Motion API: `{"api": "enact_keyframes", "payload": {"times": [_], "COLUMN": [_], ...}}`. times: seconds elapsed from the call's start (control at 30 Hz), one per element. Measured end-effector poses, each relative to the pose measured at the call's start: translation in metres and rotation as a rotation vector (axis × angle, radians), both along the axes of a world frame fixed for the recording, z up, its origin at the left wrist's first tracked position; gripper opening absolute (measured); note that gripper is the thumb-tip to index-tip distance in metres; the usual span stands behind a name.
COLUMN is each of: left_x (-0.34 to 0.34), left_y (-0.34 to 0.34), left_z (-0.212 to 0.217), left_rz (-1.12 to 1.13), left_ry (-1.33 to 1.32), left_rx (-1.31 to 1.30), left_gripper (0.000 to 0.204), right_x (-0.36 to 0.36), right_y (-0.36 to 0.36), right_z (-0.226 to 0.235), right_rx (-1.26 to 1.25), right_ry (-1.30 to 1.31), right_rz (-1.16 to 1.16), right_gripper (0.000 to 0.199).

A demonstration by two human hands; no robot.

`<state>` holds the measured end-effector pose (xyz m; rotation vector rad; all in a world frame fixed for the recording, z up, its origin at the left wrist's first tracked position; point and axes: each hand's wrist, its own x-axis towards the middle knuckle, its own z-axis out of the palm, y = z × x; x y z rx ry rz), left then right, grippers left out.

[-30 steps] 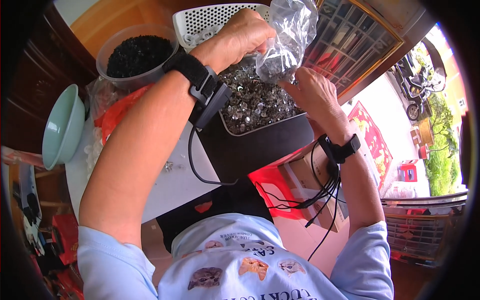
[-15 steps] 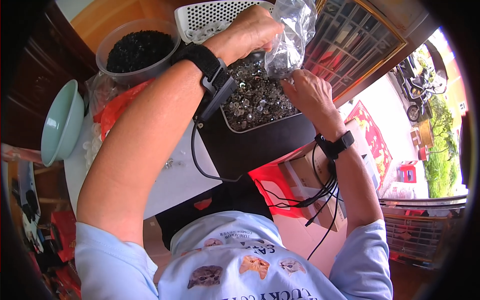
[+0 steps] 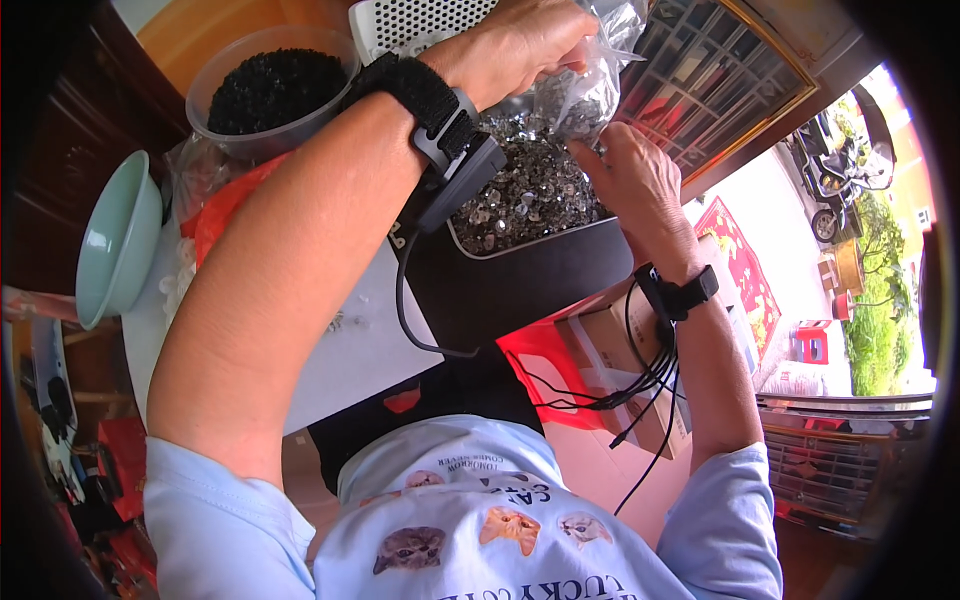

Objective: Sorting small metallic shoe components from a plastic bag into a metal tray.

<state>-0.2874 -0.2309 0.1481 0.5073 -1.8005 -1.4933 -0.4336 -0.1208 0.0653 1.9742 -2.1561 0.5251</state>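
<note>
A clear plastic bag (image 3: 592,95) hangs over a dark box (image 3: 530,265) heaped with small shiny clear and grey discs (image 3: 535,190). My left hand (image 3: 535,45) is closed on the bag's upper part, its fingertips partly hidden. Lower down, my right hand (image 3: 640,170) has its bent fingers at the bag's bottom end, the thumb reaching over the discs. Some small greyish pieces show inside the bag. Black straps with a device sit on my left wrist, and a black band is round my right wrist.
A clear tub (image 3: 210,95) of black bits and a white perforated basket (image 3: 400,22) stand behind my left arm. A pale green bowl (image 3: 120,240) tilts at the left edge of the white table (image 3: 370,340). Black cables (image 3: 640,390) hang by cardboard boxes (image 3: 605,340) at right.
My left hand has shifted right with the top of the bag. My right hand has moved slightly right and up. The bag's lower end sits a little higher and looks more bunched.
</note>
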Motion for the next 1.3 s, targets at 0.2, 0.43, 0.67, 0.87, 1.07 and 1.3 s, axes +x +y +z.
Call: {"api": "enact_keyframes", "payload": {"times": [0.2, 0.43, 0.67, 0.87, 1.07, 1.3], "left_x": [-0.003, -0.002, 0.016, 0.027, 0.03, 0.059], "left_y": [0.0, -0.001, -0.017, -0.018, -0.016, -0.012], "left_z": [0.004, -0.004, -0.011, -0.006, -0.011, -0.054], "left_rz": [0.122, 0.062, 0.033, 0.247, 0.225, 0.242], "left_ry": [-0.07, 0.014, 0.03, -0.307, -0.221, -0.222], "left_rx": [0.193, 0.231, -0.047, -0.348, -0.295, 0.009], "left_gripper": [0.023, 0.021, 0.02, 0.022, 0.025, 0.024], "right_x": [-0.003, -0.002, -0.006, -0.019, -0.011, -0.012], "right_y": [0.002, -0.001, -0.004, -0.001, -0.002, -0.005], "right_z": [-0.01, -0.01, -0.009, -0.007, -0.009, -0.015], "right_rx": [-0.141, -0.133, -0.085, -0.122, -0.087, -0.095], "right_ry": [0.06, 0.029, 0.124, 0.1, -0.04, -0.197], "right_rz": [0.052, 0.057, 0.076, 0.094, 0.1, 0.06], "right_gripper": [0.036, 0.029, 0.014, 0.01, 0.012, 0.019]}}
